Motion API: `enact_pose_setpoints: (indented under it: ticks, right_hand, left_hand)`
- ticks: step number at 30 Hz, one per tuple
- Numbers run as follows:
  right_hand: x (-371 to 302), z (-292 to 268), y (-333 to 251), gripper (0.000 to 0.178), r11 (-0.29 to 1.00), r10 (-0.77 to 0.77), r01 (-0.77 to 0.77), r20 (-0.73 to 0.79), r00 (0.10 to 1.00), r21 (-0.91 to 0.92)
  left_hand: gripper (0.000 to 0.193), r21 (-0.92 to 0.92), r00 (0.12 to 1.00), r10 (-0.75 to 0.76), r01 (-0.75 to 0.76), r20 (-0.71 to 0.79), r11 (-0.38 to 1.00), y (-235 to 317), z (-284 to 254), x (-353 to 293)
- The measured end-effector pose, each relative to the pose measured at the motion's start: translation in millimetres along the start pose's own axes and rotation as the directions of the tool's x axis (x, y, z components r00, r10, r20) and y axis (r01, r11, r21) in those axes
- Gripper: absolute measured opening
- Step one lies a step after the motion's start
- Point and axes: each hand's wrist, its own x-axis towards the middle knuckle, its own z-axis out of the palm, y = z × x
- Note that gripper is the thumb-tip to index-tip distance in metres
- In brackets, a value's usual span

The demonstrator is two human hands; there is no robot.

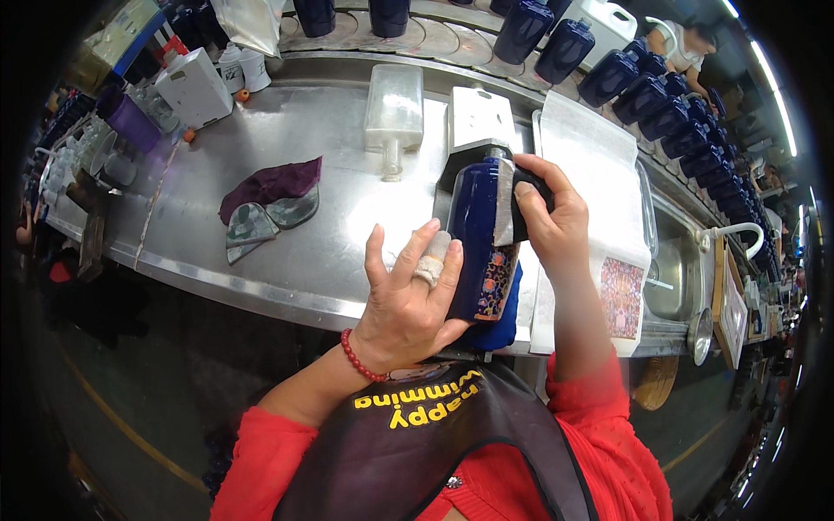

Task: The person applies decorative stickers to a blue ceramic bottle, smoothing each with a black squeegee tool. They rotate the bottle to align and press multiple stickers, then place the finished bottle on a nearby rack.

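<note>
A glossy dark blue bottle (474,208) lies tilted on a stand in front of me, its neck pointing away. A colourful floral decal (496,282) covers part of its lower right side. My left hand (404,300) is at the bottle's lower left, fingers spread, the thumb by its base; one finger wears a pale wrap. My right hand (554,213) grips a black pad-like tool (526,201) along the bottle's right side. A grey strip (505,204) shows between tool and bottle; I cannot tell which it belongs to. Blue cloth (502,332) shows below the bottle.
On the metal table (317,113) lie a clear glass bottle (393,108) and a purple cloth (271,187) with grey-green pieces. White sheets (580,143) carry another floral decal (622,297) at right, before a sink (673,269). Blue bottles (566,52) line a conveyor behind; a person (686,48) sits beyond.
</note>
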Motion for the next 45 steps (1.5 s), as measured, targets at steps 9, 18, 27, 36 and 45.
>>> enact_pose_setpoints:
  ticks: [9,18,27,36,45]
  right_hand:
    - [-29,-6,6,0.032,0.995,0.066,-0.054,-0.144,0.987,0.089]
    - [-37,0,-6,0.031,0.968,-0.226,0.218,-0.053,0.973,-0.127]
    - [-56,10,5,0.029,0.981,-0.180,0.172,-0.089,0.980,-0.090]
    - [-66,-5,-7,0.033,0.996,0.010,-0.002,-0.097,0.995,0.088]
    - [-80,3,-5,0.030,0.972,-0.177,0.181,0.042,0.983,-0.146]
  left_hand:
    - [0.086,-0.056,0.999,-0.033,0.032,-0.029,0.998,-1,4,-4]
    - [0.091,-0.022,0.999,-0.042,0.042,-0.016,0.999,0,5,-6]
    - [0.092,-0.050,0.999,-0.040,0.038,-0.035,0.998,0,9,-7]
    - [0.095,-0.105,0.996,-0.093,0.092,0.000,0.990,-6,15,-14]
    - [0.097,-0.289,0.990,-0.123,0.140,0.075,0.947,-20,32,-26]
